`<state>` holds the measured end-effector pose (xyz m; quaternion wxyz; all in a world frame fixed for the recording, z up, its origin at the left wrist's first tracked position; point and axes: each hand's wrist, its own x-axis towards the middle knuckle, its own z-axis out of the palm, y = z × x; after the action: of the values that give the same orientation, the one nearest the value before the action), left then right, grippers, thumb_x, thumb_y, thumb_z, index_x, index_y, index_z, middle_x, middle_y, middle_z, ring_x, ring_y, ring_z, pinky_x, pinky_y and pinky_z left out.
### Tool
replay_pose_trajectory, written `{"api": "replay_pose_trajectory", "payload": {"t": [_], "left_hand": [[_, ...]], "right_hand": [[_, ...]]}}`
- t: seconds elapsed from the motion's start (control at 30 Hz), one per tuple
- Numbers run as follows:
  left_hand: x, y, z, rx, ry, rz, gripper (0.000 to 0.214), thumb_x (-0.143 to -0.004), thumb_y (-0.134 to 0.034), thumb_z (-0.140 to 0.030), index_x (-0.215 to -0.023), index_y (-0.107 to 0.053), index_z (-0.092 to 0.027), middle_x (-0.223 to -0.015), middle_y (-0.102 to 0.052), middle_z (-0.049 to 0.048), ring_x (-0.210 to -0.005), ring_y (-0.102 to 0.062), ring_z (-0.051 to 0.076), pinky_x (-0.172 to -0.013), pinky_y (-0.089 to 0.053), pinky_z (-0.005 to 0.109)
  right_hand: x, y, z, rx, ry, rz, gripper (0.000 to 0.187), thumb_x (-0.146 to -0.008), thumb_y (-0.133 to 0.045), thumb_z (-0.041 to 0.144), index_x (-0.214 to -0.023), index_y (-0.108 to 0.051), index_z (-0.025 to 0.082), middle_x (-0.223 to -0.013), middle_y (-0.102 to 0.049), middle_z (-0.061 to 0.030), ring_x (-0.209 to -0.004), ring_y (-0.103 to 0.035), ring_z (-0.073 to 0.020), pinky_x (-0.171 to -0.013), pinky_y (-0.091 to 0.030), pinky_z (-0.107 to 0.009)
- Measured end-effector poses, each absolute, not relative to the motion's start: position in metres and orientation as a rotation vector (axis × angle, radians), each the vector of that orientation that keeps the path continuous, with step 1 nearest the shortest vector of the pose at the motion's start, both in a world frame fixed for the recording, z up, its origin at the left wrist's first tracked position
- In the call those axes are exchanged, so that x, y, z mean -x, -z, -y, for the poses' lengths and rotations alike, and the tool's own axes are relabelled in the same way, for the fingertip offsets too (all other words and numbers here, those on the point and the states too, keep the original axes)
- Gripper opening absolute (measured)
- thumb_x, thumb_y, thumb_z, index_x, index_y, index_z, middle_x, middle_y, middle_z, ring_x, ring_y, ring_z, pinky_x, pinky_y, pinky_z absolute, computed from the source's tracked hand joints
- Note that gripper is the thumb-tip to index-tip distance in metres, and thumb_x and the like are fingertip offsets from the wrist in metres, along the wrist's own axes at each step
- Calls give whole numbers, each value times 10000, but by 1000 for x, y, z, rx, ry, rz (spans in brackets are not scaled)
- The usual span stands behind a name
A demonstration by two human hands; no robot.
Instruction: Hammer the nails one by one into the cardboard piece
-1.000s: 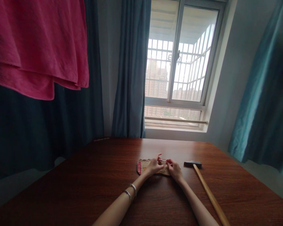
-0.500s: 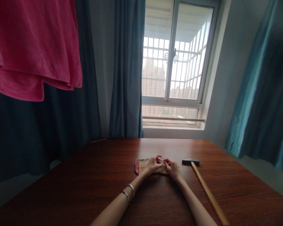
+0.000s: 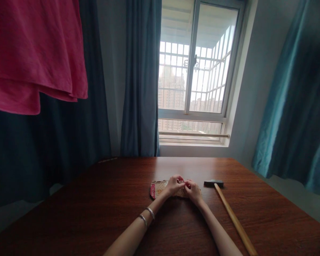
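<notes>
Over a flat patterned pad (image 3: 158, 190) with a pink left end and a dotted pale middle, my two hands meet. My left hand (image 3: 174, 186) is closed, its fingers curled around a small whitish thing with dark stripes (image 3: 180, 181). My right hand (image 3: 193, 191) pinches at the right side of this same small thing. Fingers cover most of it, so its kind cannot be made out. Two silver bangles (image 3: 146, 216) circle my left wrist. To the right of my right hand lies a hammer (image 3: 230, 213) with a black head and a long wooden handle.
The brown wooden table (image 3: 77, 213) carries the pad and the hammer. Behind it are a barred window (image 3: 194, 71) and a blue curtain (image 3: 141, 78). A pink cloth (image 3: 37, 53) hangs at the upper left.
The view has shifted slightly, so everything sits a little further left. My fingers have closed in more over the small striped thing, and less of it shows.
</notes>
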<state>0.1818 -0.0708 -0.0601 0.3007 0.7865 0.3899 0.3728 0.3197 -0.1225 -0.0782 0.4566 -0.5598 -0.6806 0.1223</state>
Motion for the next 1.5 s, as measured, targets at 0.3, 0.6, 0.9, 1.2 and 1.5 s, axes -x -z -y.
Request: {"api": "replay_pose_trajectory", "payload": {"t": [0.3, 0.6, 0.9, 1.2, 1.5], "left_hand": [[-180, 67, 69, -2092, -1008, -1011, 245, -688, -591, -320, -783, -687, -116, -745, -684, 52, -704, -606, 156, -639, -450, 219], [-180, 73, 60, -2031, -982, -1028, 328, -666, -618, -401, -807, -695, -115, -737, -683, 51, -706, -603, 161, -638, -449, 222], [-181, 71, 59, -2047, -945, -1017, 369, -671, -607, -446, -804, -704, -116, -741, -688, 54, -701, -599, 163, -627, -437, 219], [-180, 72, 61, -2031, -979, -1016, 270, -655, -595, -307, -806, -701, -110, -741, -685, 53, -699, -599, 161, -634, -442, 222], [-180, 75, 58, -2027, -945, -1040, 258, -644, -567, -235, -830, -700, -116, -775, -685, 41, -714, -597, 151, -651, -439, 213]], "right_hand": [[-320, 79, 122, 1394, -309, 1678, 222, -785, -469, 247, -780, -686, 201, -825, -649, -34, -745, -602, -161, -691, -441, -234], [-320, 78, 124, 1391, -292, 1675, 221, -782, -458, 238, -759, -674, 205, -812, -643, -31, -768, -598, -163, -714, -437, -240], [-320, 79, 123, 1394, -281, 1679, 213, -768, -459, 222, -752, -671, 215, -815, -640, -30, -777, -598, -170, -734, -440, -258], [-325, 70, 122, 1488, -261, 1665, 225, -768, -479, 263, -864, -668, 188, -846, -656, -48, -753, -613, -168, -694, -469, -251], [-409, 41, 182, 2086, 28, 1415, 330, -755, -470, 264, -1014, -602, 108, -1011, -583, -227, -970, -551, -353, -816, -396, -469]]}}
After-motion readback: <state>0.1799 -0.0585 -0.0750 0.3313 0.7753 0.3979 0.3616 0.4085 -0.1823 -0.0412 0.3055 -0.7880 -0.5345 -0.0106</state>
